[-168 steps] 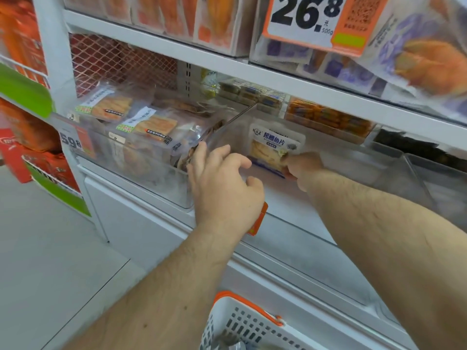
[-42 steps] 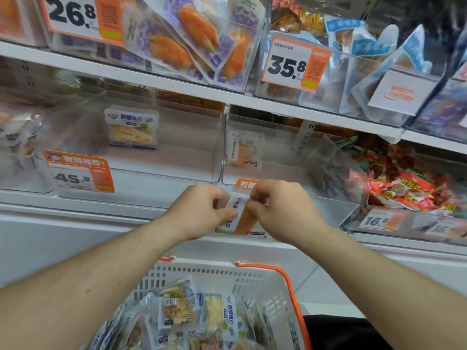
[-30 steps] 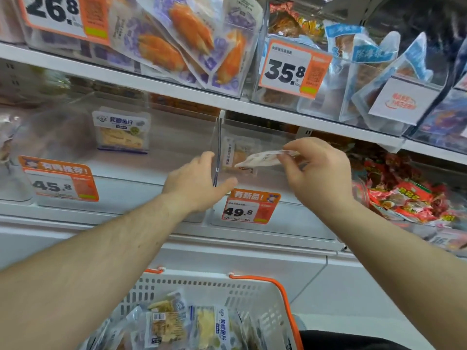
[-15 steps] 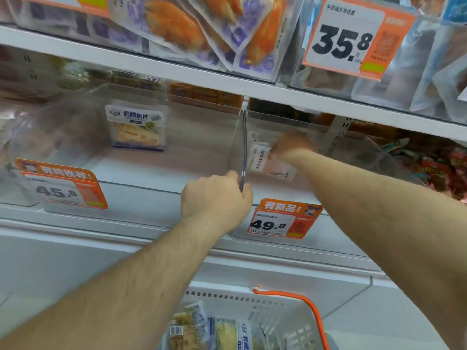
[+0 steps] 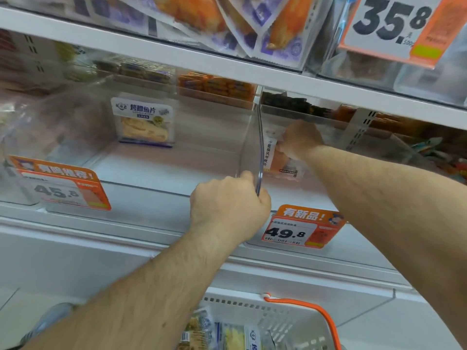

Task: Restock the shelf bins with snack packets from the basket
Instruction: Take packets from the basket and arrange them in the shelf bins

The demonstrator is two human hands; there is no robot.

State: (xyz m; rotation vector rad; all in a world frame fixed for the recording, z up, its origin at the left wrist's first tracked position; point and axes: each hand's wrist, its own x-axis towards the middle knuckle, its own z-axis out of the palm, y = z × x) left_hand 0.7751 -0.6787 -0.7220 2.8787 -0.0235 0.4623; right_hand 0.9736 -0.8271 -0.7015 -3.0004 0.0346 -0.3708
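Observation:
My right hand (image 5: 300, 138) reaches deep into the clear shelf bin (image 5: 283, 198) marked 49.8 and grips an orange snack packet (image 5: 280, 162) with a white label, standing it near the bin's back. My left hand (image 5: 230, 200) grips the front end of the clear divider wall (image 5: 256, 147) between this bin and the wider bin (image 5: 151, 195) marked 45.8. In that left bin a single white and yellow fish-slice packet (image 5: 145, 121) stands upright at the back. The white basket (image 5: 285, 322) with an orange handle sits below, holding several packets.
The upper shelf (image 5: 177, 56) carries bins of purple and orange packets and a 35.8 price tag (image 5: 394, 26). Orange price tags hang on both bin fronts. Red packets (image 5: 452, 165) fill the bin at the far right. The white shelf base runs below.
My right hand carried the orange packet up from above the basket and deep into the 49.8 bin. My left hand let go of the packet and took hold of the divider's front edge.

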